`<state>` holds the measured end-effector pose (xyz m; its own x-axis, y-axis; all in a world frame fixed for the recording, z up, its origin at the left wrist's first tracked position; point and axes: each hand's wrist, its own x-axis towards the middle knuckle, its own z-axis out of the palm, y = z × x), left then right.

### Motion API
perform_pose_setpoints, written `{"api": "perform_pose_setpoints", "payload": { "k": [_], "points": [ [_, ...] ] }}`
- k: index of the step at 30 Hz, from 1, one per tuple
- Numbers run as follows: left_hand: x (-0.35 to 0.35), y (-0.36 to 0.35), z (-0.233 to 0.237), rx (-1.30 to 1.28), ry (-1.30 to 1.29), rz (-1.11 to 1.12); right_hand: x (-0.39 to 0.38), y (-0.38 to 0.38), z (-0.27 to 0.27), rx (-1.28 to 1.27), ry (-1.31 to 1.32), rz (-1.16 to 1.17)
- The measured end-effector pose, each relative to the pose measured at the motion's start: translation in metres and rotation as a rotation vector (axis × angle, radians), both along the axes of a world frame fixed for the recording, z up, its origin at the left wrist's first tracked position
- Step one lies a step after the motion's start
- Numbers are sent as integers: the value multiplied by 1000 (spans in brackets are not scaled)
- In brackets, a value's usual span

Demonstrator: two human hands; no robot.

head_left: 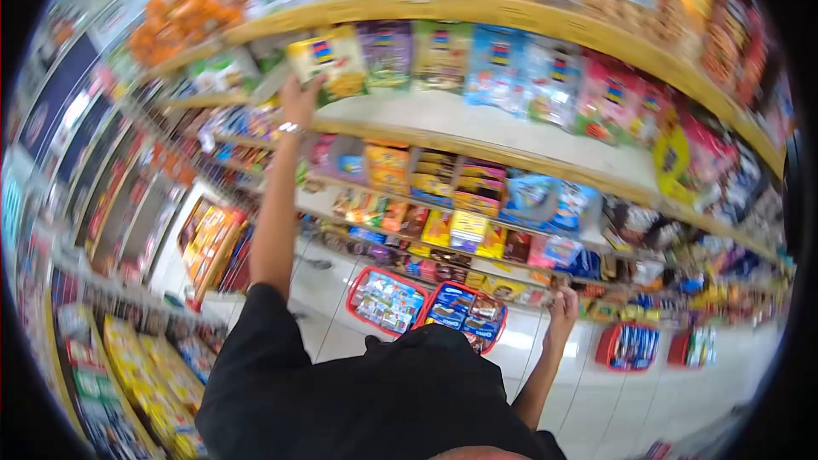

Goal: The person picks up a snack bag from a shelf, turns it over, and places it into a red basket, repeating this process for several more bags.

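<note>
My left hand point(300, 100), a silver bracelet at its wrist, reaches up to the left end of a shelf. Its fingers are closed on the lower left edge of a pale yellow snack bag point(342, 75) that stands upright there. Beside this bag, in the same row, are a purple bag point(388, 58), a cream-coloured bag point(440, 56) and a blue bag point(494, 68). Away to the right, my right hand point(562, 311) hangs low in front of the bottom shelves. Its fingers are loosely bent and a little apart, with nothing visible in them.
Red baskets of packaged snacks point(352, 294) stand on the tiled floor point(328, 332) close to my body. Another red basket point(607, 349) is farther right. Lower shelves point(511, 158) hold boxes and packets. An aisle with more racks point(111, 196) runs along the left.
</note>
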<state>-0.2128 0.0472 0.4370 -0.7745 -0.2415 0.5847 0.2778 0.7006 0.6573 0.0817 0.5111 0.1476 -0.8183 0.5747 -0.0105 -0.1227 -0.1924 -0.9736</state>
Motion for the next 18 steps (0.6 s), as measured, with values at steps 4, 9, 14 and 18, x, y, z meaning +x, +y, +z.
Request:
{"api": "perform_pose_setpoints", "payload": {
  "k": [4,9,14,18],
  "points": [
    [-18,42,-16,212,35,-548,24,21,-18,17,-76,-65],
    [-95,0,-60,85,155,-239,42,28,-26,-40,-70,-75],
    [-98,-100,-48,190,217,7,71,39,-51,-49,-192,-184],
    [-127,-130,-38,83,246,197,78,29,-53,-52,-271,-161]
  ]
}}
